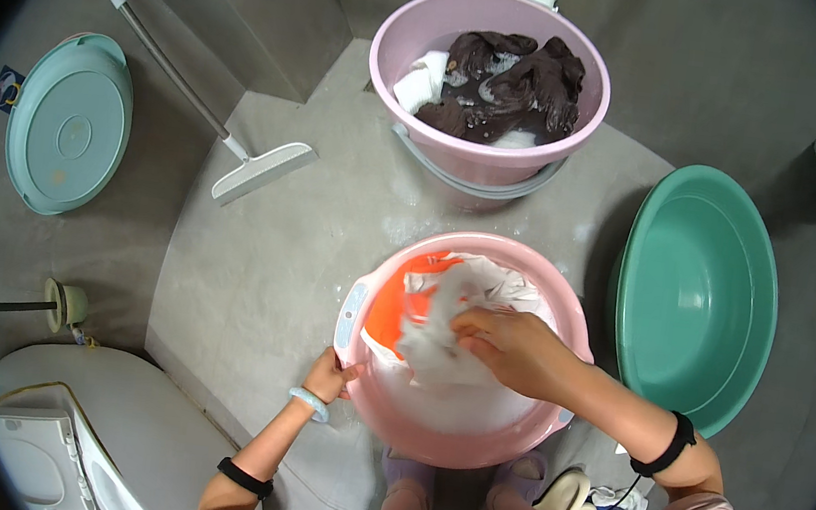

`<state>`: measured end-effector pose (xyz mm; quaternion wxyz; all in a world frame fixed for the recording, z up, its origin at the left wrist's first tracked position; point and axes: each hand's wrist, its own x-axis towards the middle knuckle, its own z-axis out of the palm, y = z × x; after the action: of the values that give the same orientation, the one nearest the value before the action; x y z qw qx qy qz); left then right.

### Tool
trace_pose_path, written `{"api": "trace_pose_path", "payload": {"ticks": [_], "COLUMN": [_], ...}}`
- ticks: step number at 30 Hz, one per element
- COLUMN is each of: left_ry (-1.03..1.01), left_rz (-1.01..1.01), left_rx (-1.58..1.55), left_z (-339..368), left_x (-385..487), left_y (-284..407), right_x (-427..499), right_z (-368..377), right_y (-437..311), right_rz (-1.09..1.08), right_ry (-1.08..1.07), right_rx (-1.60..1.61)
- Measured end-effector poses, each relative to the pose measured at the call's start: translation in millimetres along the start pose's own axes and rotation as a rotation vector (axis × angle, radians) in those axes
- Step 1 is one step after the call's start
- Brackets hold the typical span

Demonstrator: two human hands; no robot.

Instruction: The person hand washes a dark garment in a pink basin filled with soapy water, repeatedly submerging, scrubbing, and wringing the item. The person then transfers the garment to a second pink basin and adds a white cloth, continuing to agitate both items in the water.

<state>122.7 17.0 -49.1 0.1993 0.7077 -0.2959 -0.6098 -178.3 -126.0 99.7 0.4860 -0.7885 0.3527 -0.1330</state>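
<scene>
A pink plastic basin [461,450] stands before me, holding sudsy water [455,408] and wet cloth. My left hand [330,378] grips the basin's left rim, just below a pale blue handle patch [350,316]. Over the basin, my right hand [511,346] pinches a light, blurred wet cloth [436,341] between thumb and fingers. Bright orange fabric [388,306] lies on the left side of the basin, and white fabric [510,282] bunches against its far wall. How many garments there are, I cannot tell.
Behind the basin stands a lilac bucket [479,159] with dark clothes [540,89] in water. A green tub [698,288] leans at the right. On the left are a floor squeegee [263,172], a hung teal basin [72,126] and a toilet [30,457]. Slippers [566,492] lie near my feet.
</scene>
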Motion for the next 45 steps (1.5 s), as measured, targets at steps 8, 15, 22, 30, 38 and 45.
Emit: {"api": "trace_pose_path", "payload": {"ticks": [8,15,22,30,38,45], "left_ry": [0.130,0.365,0.775,0.878,0.239,-0.270], "left_rz": [-0.092,-0.230,-0.044,0.166,1.213,0.446], "left_rx": [0.060,0.100,0.764,0.747,0.689,1.070], "left_z": [-62.1,-152.5,-263.8,-237.5,16.3,159.4], "left_x": [3.9,3.2,10.0,8.2,-38.7,16.7], "left_y": [-13.1,-60.2,-148.2,-20.4,254.5,282.4], "right_x": [72.1,112.7,115.0,17.0,-82.9,-138.3], "right_z": [-84.8,-86.7,-82.9,-18.9,44.1,80.6], "right_y": [23.5,46.8,43.8,8.0,-23.1,-30.4], "right_rz": [-0.233,-0.103,-0.186,-0.224,-0.330,-0.559], "right_ry": [0.697,0.582,0.471,0.331,0.025,-0.178], "right_rx": [-0.757,-1.102,-1.060,-0.869,-0.967,-0.560]}}
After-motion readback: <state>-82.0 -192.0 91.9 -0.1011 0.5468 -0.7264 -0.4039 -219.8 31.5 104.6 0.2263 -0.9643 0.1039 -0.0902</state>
